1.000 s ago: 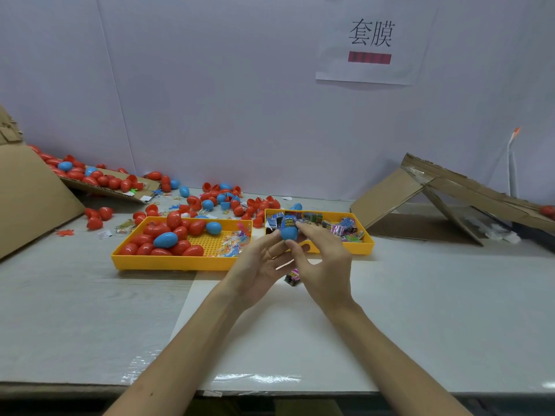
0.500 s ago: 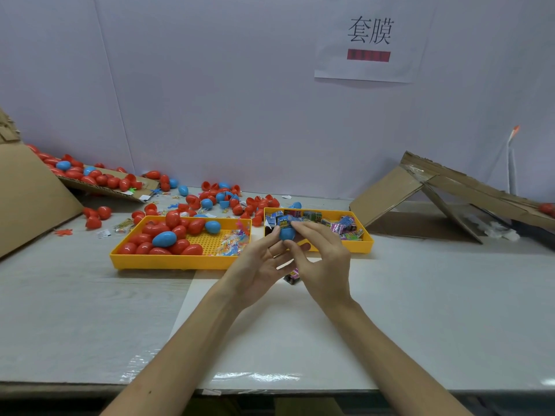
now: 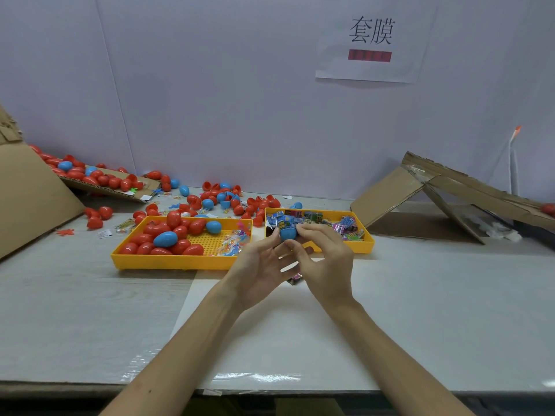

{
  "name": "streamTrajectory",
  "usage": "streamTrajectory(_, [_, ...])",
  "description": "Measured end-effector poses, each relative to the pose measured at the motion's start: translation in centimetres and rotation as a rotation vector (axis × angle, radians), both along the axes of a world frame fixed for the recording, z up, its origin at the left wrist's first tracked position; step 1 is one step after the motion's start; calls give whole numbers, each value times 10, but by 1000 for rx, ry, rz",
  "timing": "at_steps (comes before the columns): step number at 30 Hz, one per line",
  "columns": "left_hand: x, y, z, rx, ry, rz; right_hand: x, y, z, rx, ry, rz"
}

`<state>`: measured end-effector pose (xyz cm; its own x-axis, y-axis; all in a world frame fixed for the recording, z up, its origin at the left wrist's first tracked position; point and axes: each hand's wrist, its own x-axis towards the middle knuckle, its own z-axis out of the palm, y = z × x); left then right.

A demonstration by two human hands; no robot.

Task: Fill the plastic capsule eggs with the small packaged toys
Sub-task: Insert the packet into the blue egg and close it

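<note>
Both my hands meet at the table's middle, just in front of the right yellow tray (image 3: pixel 368 243). My left hand (image 3: pixel 260 269) and my right hand (image 3: pixel 325 261) pinch one blue capsule egg half (image 3: pixel 287 232) between their fingertips. A small blue packaged toy (image 3: pixel 284 221) sticks out of its top. The right tray holds several small packaged toys (image 3: pixel 345 226). The left yellow tray (image 3: pixel 168 260) holds red and blue eggs (image 3: pixel 165 238) and clear toy packets (image 3: pixel 232 242). Another small packet (image 3: pixel 295 277) lies on the table under my hands.
Loose red and blue eggs (image 3: pixel 228 199) are scattered behind the trays and on a cardboard flap (image 3: pixel 108 181) at the back left. A big cardboard sheet (image 3: pixel 27 193) leans at the left, a collapsed cardboard box (image 3: pixel 444 193) sits at the right. A paper sign (image 3: pixel 371 40) hangs on the wall.
The egg half with the toy has stayed between my fingertips. My fingers have shifted slightly around it and the toy sits a little deeper in the egg.
</note>
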<state>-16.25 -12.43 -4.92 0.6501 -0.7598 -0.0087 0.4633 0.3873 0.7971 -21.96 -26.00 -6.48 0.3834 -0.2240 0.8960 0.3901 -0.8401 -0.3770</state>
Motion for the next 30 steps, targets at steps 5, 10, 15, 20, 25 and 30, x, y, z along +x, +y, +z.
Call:
streamTrajectory(5, [1,0,0,13,-31,-4,-1,1,0,-16,10,39])
streamTrajectory(10, [1,-1,-3,-8,-26,-14,3,-1,-4,-78,-38,26])
streamTrajectory(15, [0,-1,-1,-15,-33,-12,6,-5,-7,-70,-62,21])
streamTrajectory(20, [-2,0,-1,-14,-26,-7,5,-5,-7,-58,-49,25])
streamTrajectory(25, [0,-1,-1,27,-56,10,2,-3,-4,-29,-7,40])
streamTrajectory(30, [2,0,-5,41,-65,15,3,-3,-4,-73,15,64])
